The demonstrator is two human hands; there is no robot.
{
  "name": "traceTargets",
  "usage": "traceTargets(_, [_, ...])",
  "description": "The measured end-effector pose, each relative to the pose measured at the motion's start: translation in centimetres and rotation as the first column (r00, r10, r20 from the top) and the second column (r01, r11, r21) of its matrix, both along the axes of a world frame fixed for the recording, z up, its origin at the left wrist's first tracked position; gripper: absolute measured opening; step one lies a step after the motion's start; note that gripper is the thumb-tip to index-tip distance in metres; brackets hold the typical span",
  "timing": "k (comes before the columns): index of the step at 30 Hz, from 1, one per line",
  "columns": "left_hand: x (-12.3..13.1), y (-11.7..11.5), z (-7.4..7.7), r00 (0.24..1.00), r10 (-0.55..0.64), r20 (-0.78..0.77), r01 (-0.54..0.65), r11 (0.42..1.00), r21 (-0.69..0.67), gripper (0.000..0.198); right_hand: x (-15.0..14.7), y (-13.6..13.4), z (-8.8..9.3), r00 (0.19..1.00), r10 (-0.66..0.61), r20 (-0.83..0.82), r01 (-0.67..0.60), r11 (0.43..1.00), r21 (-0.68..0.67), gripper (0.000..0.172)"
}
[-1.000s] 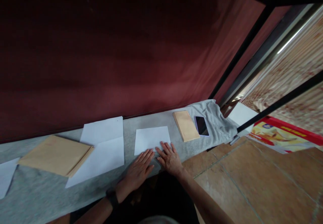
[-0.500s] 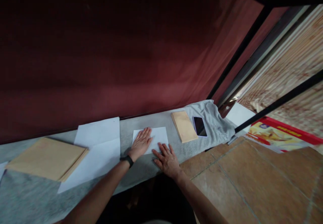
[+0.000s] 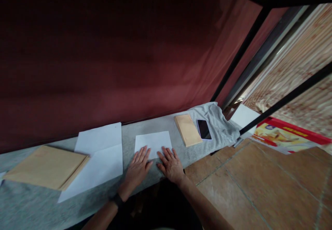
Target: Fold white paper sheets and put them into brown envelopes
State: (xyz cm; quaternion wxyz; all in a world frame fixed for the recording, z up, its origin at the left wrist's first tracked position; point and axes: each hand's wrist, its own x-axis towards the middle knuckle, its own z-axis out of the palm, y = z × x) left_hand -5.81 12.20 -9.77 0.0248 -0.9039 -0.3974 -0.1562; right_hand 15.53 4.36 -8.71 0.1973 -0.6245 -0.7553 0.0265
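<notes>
A small white sheet of paper (image 3: pixel 153 140), perhaps folded, lies flat on the grey cloth (image 3: pixel 114 187) in front of me. My left hand (image 3: pixel 138 164) rests flat, its fingertips on the sheet's near left edge and its fingers stretched out. At the near right edge, my right hand (image 3: pixel 171 163) lies with fingers spread, fingertips touching the paper. Neither hand grips anything. Right of the sheet is a short stack of brown envelopes (image 3: pixel 188 130). To the left lie larger white sheets with a crease (image 3: pixel 107 157), partly under a stack of big brown envelopes (image 3: pixel 46 167).
A phone (image 3: pixel 204 129) lies beside the small envelopes, near the bunched end of the cloth. A dark red wall (image 3: pixel 103 67) rises behind. Black metal bars (image 3: pixel 241 53) stand at the right, over a tiled floor (image 3: pixel 249 181) with a printed carton (image 3: pixel 287 136).
My left hand has slid back toward me, from the middle of the small white sheet to its near edge. My right hand has stayed nearly in place.
</notes>
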Motion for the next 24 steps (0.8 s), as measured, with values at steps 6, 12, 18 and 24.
traceTargets(6, [-1.4, -2.3, -0.4, 0.997, 0.071, 0.028, -0.071, 0.997, 0.015, 0.066, -0.2, 2.3, 0.4, 0.927, -0.37, -0.054, 0.371, 0.929, -0.003, 0.052])
traceTargets(12, [-1.1, -2.4, -0.4, 0.995, 0.09, 0.043, -0.091, 0.996, 0.013, 0.066, 0.7, 5.5, 3.1, 0.794, -0.582, -0.176, 0.532, 0.805, -0.262, 0.032])
traceTargets(18, [-1.3, -2.4, -0.7, 0.994, 0.098, 0.054, -0.099, 0.995, 0.016, 0.066, 1.6, 6.2, 3.7, 0.733, -0.591, -0.335, 0.472, 0.798, -0.374, 0.005])
traceTargets(24, [1.1, -2.7, 1.7, 0.979, 0.142, 0.149, -0.144, 0.99, 0.006, 0.066, 1.9, 5.9, 6.1, 0.692, -0.483, -0.537, 0.305, 0.869, -0.388, 0.022])
